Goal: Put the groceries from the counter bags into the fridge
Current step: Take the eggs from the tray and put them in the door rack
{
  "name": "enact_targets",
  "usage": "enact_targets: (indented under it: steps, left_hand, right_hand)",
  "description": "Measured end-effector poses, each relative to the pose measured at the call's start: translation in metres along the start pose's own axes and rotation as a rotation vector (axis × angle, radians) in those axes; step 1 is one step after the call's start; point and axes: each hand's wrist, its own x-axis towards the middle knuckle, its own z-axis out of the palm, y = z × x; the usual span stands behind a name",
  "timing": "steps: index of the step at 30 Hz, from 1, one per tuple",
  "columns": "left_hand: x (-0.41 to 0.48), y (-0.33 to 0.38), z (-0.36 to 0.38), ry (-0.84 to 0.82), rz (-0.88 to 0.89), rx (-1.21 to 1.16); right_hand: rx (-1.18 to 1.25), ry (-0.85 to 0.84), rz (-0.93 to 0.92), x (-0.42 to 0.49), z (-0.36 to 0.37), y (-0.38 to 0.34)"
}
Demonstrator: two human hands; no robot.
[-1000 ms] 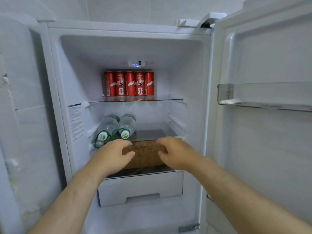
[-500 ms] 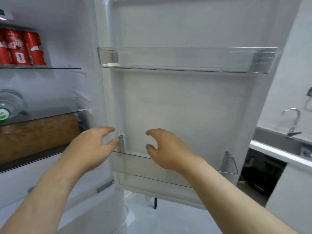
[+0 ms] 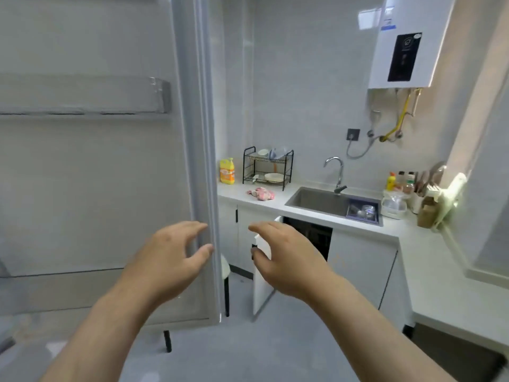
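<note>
Ahead, white counter (image 3: 440, 260) holds sink (image 3: 316, 201) and rack (image 3: 267, 166).

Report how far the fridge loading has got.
Done: cannot tell; the fridge shelves are out of view. In hand: nothing. The left hand and right hand are both empty, fingers loosely spread, near the open fridge door. To do: a clear bag and a brown bag sit on the counter right of the sink, so more unloading seems likely.
</note>
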Motion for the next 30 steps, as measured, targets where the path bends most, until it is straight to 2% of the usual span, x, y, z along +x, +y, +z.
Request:
enact_targets:
  steps: [7,14,21,26,30]
  left_hand:
    - [0.007,0.119,0.088,-0.168,0.165,-0.057]
    - [0.008,0.249,0.164,-0.322,0.444,-0.163]
    - [-0.009,0.362,0.215,-0.482,0.708,-0.274]
    - [-0.018,0.406,0.261,-0.649,0.843,-0.366]
    - [-0.028,0.439,0.290,-0.710,0.974,-0.361]
  right_hand:
    - [-0.063,0.041,0.311,-0.105,-0.050,0.114]
    - [-0.116,0.133,0.651,-0.224,-0.103,0.188]
    - [-0.166,0.276,0.953,-0.319,-0.139,0.219]
    - [-0.171,0.353,1.152,-0.365,-0.139,0.228]
    - [-0.174,0.394,1.307,-0.396,-0.135,0.226]
